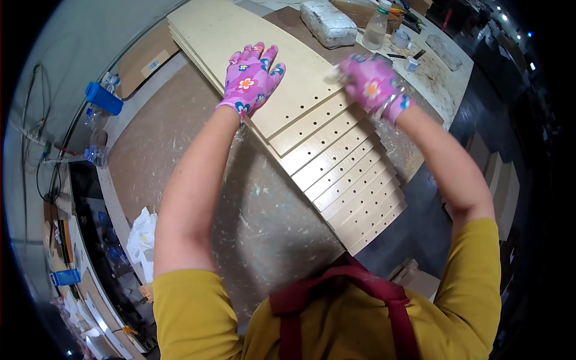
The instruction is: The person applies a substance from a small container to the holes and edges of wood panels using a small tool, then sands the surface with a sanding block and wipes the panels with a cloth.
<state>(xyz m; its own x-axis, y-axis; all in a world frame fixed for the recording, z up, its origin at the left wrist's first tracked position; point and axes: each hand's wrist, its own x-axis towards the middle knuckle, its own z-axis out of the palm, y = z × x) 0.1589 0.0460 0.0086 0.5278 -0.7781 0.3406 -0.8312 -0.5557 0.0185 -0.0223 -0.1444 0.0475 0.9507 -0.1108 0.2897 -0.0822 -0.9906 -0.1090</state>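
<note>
Boards [294, 75] lie stacked like steps on the counter [162, 138], the left hand [252, 78] flat on top, fingers apart, the right hand [370, 83] too blurry to tell its grip.

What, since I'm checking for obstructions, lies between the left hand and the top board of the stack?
Nothing visible except its flowered glove: the left hand rests palm-down on the top board.

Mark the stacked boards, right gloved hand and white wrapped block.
Stacked boards [302, 84], head view: top board's face.
Right gloved hand [373, 87], head view: glove's back.
White wrapped block [328, 21], head view: upper surface.
</note>
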